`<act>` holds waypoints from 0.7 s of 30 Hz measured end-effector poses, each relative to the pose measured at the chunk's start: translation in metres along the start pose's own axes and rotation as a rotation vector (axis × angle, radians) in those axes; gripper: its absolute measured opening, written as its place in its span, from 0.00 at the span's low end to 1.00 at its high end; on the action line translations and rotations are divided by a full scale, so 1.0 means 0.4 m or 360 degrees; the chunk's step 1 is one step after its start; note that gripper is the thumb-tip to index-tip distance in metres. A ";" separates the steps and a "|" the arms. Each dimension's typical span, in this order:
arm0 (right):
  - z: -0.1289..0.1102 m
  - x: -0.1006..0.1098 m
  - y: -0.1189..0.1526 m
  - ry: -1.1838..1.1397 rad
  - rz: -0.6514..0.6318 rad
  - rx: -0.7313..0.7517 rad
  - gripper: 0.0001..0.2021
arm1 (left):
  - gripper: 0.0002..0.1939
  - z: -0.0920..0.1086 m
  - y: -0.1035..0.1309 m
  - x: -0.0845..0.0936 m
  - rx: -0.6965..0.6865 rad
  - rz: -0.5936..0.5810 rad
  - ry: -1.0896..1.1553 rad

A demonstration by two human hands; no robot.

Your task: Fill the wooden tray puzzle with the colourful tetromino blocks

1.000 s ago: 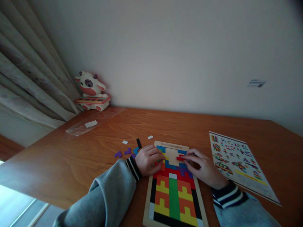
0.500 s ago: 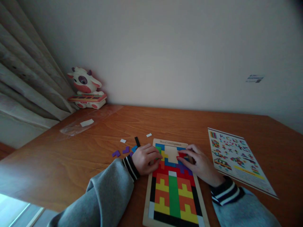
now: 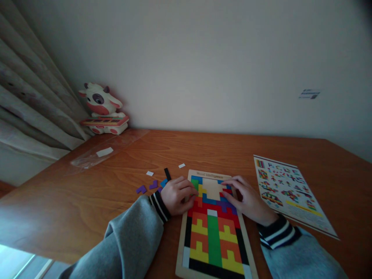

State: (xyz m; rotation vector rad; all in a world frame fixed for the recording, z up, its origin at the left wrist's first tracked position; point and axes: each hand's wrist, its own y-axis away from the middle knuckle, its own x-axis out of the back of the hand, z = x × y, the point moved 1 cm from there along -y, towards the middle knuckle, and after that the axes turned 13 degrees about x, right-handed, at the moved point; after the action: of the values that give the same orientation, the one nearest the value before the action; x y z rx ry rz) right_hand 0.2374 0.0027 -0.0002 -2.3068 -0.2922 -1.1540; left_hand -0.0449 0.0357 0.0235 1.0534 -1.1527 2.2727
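A wooden puzzle board [image 3: 179,254] lies lengthwise before me, filled mostly with coloured block pieces. Over its upper left edge rests my left hand [image 3: 178,195], its fingers curled and the tips near a yellow piece [image 3: 200,190]. Whatever those fingers hold, if anything, is hidden. At the upper right of the board my right hand [image 3: 247,199] has thumb and index finger on either side of a red puzzle piece [image 3: 227,191], partly covered by the fingers. Between the hands, the pale bare bottom [image 3: 212,186] of the board shows.
Left of the board lie loose purple pieces [image 3: 141,189], a black piece [image 3: 167,174], a blue piece [image 3: 163,183] and small white pieces [image 3: 150,173]. A printed pattern sheet [image 3: 293,193] is on the right. Clear plastic wrap [image 3: 87,159] and a cow toy [image 3: 104,110] stand back left.
My right thumb and index finger have shifted slightly right with the red piece, towards the board's right edge. My left hand stays almost where it was. The view has turned slightly.
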 end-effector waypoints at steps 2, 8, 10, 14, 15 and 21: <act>0.003 -0.002 0.002 -0.0009 0.0010 -0.0014 0.13 | 0.08 -0.002 0.001 -0.001 0.0010 -0.0003 0.0003; 0.003 -0.012 0.002 0.0032 0.0055 -0.0016 0.13 | 0.08 -0.004 -0.001 -0.003 0.0030 0.0033 0.0011; 0.003 -0.013 0.001 0.0050 0.0074 0.0003 0.12 | 0.08 -0.001 -0.002 -0.003 0.0027 0.0036 0.0008; 0.005 -0.010 0.001 0.0019 0.0063 -0.0002 0.13 | 0.08 0.004 -0.004 0.002 0.0025 0.0036 -0.0002; 0.004 -0.009 0.001 0.0003 0.0056 -0.0011 0.13 | 0.08 0.005 -0.004 0.004 0.0035 0.0045 -0.0010; 0.008 -0.008 0.002 -0.0080 0.0086 -0.0096 0.13 | 0.11 -0.038 0.003 0.011 0.0493 0.0181 -0.0304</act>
State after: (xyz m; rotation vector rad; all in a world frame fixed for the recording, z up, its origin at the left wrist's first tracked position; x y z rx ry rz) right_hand 0.2378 0.0040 -0.0045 -2.3843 -0.2145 -1.0934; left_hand -0.0554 0.0472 0.0203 1.3785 -0.9707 2.5434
